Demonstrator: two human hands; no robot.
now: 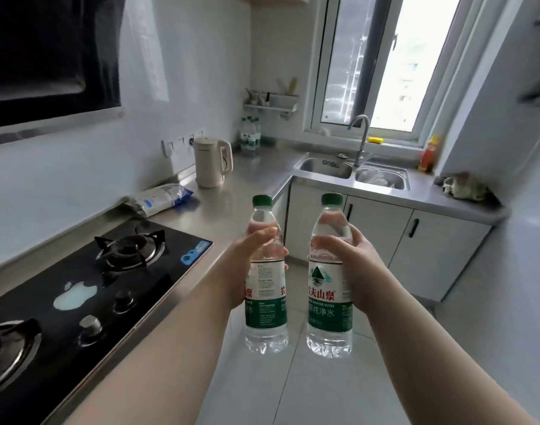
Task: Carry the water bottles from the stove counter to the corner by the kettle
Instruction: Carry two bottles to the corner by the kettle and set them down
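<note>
While both bottles hang upright over the floor, the left hand (247, 265) clamps one green-capped water bottle (266, 302); the right hand (357, 265) clamps the other bottle (330, 305).

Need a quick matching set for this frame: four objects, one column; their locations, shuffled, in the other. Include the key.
Things:
1. kettle
2. bottle in left hand
3. yellow sponge
4. blue-and-white bag

Places:
A. on the window sill behind the tap
B. on the counter between the stove and the kettle
C. held upright over the floor
D. standing on the counter by the wall sockets

Pairs: 1-D, 2-C, 3-A, 4-B
</note>
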